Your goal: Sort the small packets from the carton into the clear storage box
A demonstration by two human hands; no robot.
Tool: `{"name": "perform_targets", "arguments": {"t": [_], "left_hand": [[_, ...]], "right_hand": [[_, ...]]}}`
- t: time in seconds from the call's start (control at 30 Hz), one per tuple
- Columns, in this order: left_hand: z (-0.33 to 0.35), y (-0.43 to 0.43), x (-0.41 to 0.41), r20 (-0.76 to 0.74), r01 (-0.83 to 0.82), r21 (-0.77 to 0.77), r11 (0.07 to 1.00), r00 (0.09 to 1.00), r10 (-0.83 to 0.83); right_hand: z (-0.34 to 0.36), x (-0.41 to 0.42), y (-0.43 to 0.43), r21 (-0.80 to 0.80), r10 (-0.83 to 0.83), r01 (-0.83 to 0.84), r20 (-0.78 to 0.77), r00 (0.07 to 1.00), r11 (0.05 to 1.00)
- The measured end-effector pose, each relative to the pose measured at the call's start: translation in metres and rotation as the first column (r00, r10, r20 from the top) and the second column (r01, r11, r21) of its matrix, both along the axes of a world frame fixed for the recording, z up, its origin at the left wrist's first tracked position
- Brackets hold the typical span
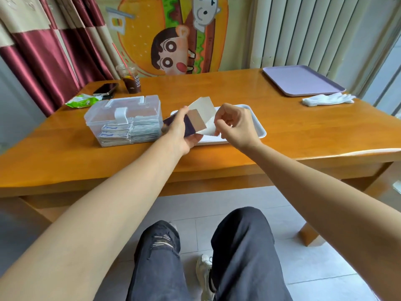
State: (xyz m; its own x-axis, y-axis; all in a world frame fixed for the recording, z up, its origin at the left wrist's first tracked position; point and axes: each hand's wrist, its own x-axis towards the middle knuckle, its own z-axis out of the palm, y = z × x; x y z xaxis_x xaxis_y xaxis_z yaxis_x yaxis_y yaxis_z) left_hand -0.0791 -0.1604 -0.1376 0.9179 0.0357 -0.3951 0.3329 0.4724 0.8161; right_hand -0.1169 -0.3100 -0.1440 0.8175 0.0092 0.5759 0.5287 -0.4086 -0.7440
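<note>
Purple cardboard fills our left hand (181, 130): we grip the small carton (190, 128) around its body, thumb on top, holding it in the air over the near left end of a white tray (259, 129) at the middle of the wooden table (293, 135). Its pale flaps stand open, and our right hand (235, 124) pinches the edge of the lowest flap between curled fingertips. What the carton holds cannot be seen from here.

Just left of the tray, toward the table's near left edge, sits the clear box (102, 115) with its lid down and its white latch in front. Stacks of small packets (132, 132) press against its near wall, blue-printed ones on the left and silvery ones on the right.

At the far left corner we see a green wrapper (83, 101), a dark phone (106, 89) and a lidded cup (130, 80) of dark drink with a straw. A lilac tray (302, 82) lies at the far right corner, with white gloves (327, 98) just in front of it near the right edge.
</note>
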Motion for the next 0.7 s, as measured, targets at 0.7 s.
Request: {"name": "perform_targets", "arguments": {"t": [0.7], "left_hand": [[0.004, 0.131, -0.117, -0.019, 0.214, 0.224, 0.951, 0.976, -0.215]], "right_hand": [[0.032, -0.011, 0.069, -0.065, 0.342, -0.455, -0.567, 0.749, 0.888]]}}
